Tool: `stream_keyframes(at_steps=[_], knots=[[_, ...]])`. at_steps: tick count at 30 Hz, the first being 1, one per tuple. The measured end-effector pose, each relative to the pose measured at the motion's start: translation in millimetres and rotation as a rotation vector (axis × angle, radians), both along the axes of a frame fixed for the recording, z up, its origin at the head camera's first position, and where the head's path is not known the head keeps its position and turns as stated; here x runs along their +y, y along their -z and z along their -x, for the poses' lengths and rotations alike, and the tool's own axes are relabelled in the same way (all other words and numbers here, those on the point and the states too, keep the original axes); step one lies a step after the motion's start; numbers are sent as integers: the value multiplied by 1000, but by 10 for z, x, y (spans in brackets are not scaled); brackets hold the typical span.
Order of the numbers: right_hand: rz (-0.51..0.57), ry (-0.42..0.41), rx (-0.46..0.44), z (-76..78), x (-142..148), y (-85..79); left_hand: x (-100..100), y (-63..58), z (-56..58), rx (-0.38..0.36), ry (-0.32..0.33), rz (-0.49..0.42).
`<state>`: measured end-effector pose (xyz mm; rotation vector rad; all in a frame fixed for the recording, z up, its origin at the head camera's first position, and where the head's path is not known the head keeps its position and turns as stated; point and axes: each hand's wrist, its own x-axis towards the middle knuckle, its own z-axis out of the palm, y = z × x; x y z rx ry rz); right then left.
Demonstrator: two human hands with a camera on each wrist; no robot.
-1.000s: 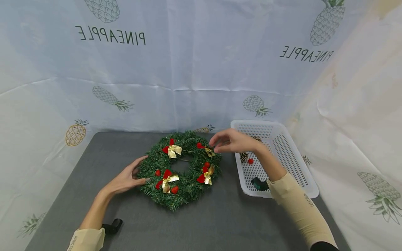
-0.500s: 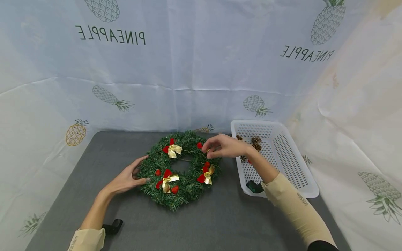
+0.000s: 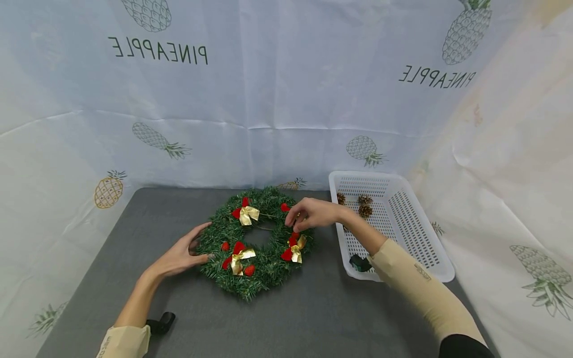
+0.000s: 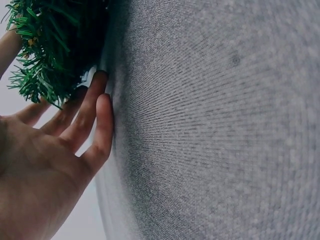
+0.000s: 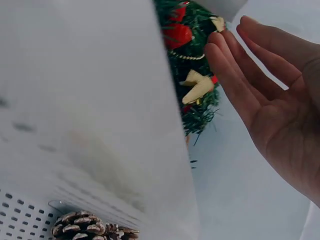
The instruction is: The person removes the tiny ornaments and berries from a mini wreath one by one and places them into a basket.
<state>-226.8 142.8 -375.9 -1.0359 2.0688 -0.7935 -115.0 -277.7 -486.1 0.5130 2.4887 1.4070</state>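
Observation:
A green wreath (image 3: 269, 259) lies on the dark table, decorated with red and gold bows (image 3: 242, 256) and small red balls (image 3: 248, 270). My left hand (image 3: 181, 252) holds its left edge, the thumb on top. In the left wrist view, the fingers (image 4: 86, 117) of that hand reach around the wreath's side (image 4: 47, 45), close to the table. Over the wreath's right part is my right hand (image 3: 317, 213), fingers loosely bent, near a red and gold bow (image 3: 294, 248). Nothing shows between the fingers (image 5: 232, 80) in the right wrist view.
To the right stands a white perforated basket (image 3: 405, 219) with several pinecones (image 3: 365, 212) in it. My right forearm crosses its near left rim. A hanging cloth (image 3: 264, 89) with pineapple prints closes off the back of the grey table (image 3: 250, 328).
My right hand has moved left and slightly nearer over the wreath, covering the gold bow at its upper right. More pinecones show in the basket. The left hand and wreath have stayed still.

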Motion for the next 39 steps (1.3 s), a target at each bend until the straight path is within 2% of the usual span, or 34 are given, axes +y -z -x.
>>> stream_keyframes(at_steps=[8,24,31,39], knots=[[-88,-71,-11,96,-28,67,1,2,4,-6,-5,0],[-205,-89,24,170,-45,221,3,10,-5,-17,0,-29],[-204,-96,67,155,-56,186,3,4,-10,-24,-2,-29],[-126,-114,86,166,-30,101,-9,14,-1,-42,3,-55]])
